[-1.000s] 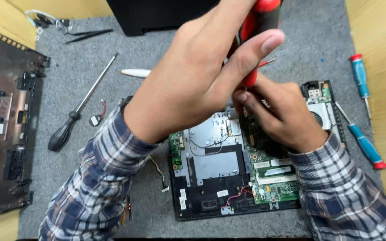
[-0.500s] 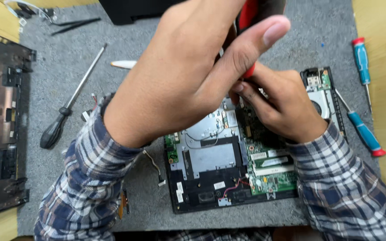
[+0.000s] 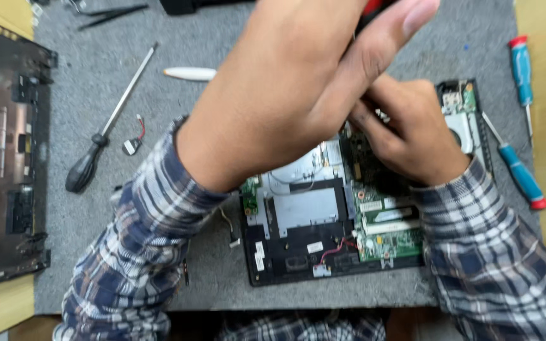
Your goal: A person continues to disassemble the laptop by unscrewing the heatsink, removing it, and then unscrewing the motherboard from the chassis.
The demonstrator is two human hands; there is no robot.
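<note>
Red-handled screwdriver [image 3: 374,7] sits gripped in my left hand [image 3: 292,95], centre top of frame, fist closed round it. My right hand [image 3: 412,136] rests fingers curled on the opened laptop base [image 3: 323,221], centre-right; can't tell if it pinches anything. Black screwdriver [image 3: 105,132] lies left on the grey mat [image 3: 159,271], two blue screwdrivers [image 3: 521,120] at right.

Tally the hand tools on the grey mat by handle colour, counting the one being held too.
Blue handle with red cap: 2
Black handle: 1
Red handle, held in the left hand: 1
White handle: 1
Black tweezers: 1
Total: 6
</note>
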